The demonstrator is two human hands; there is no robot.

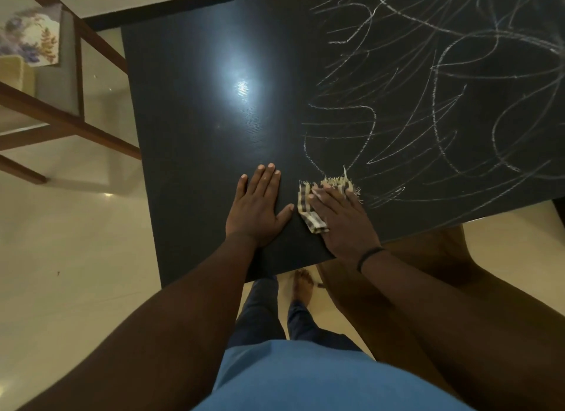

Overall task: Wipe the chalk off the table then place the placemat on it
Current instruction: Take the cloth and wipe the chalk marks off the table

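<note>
1. Placemat point(30, 34), floral print, sat on a chair seat at upper left, well apart from the table point(198, 129).
2. Left hand point(256, 208) lay flat, fingers straight, gripping nothing, bracing.
3. Right hand point(339, 215) pressed a fringed checked cloth point(308, 208) with fingers flat.
4. Chalk scribbles point(428, 104) filled the right side; I'd say long overlapping strokes would work best.
</note>
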